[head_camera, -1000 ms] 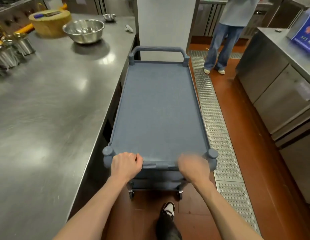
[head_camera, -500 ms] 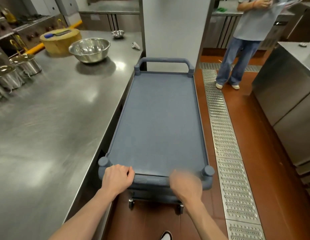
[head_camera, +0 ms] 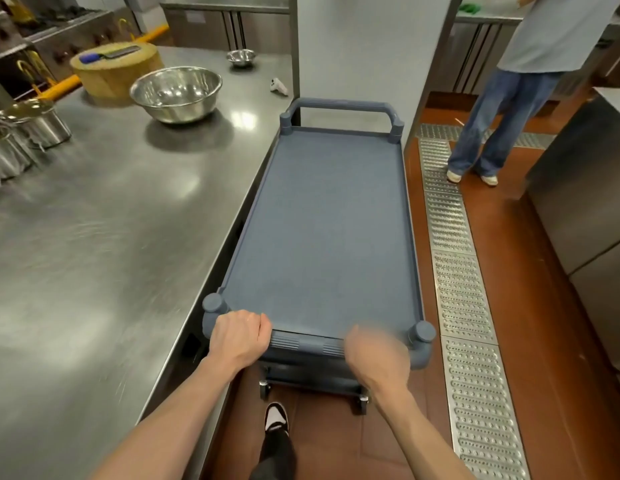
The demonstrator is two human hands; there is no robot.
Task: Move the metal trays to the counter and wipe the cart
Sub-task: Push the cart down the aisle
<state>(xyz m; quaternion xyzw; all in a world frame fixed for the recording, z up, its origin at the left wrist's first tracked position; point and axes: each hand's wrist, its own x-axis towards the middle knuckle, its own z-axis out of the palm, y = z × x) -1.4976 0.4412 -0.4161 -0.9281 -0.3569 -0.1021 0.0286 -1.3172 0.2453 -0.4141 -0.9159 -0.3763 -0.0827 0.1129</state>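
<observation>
- Head view: we see our left hand [head_camera: 240, 336] with its fingers curled round the near handle bar of the grey-blue plastic cart [head_camera: 327, 233], close to the left corner post.
- Our right hand [head_camera: 377, 353] is at the same bar near the right post, but it is blurred, so we cannot tell whether its fingers grip.
- We find the cart parked just beside the long stainless-steel tabletop [head_camera: 93, 220]; nothing lies on its flat top shelf.
- On the tabletop, a large round steel mixing bowl [head_camera: 176, 93] looks empty; a small steel bowl [head_camera: 241, 57] sits further back.
- A blue-handled cleaver [head_camera: 109, 54] lies on the round wooden chopping block [head_camera: 117, 72].
- Lidded steel pots [head_camera: 34, 124] stand at the left edge, contents hidden.
- Another person in blue jeans [head_camera: 502, 109] stands on the red floor beyond.
</observation>
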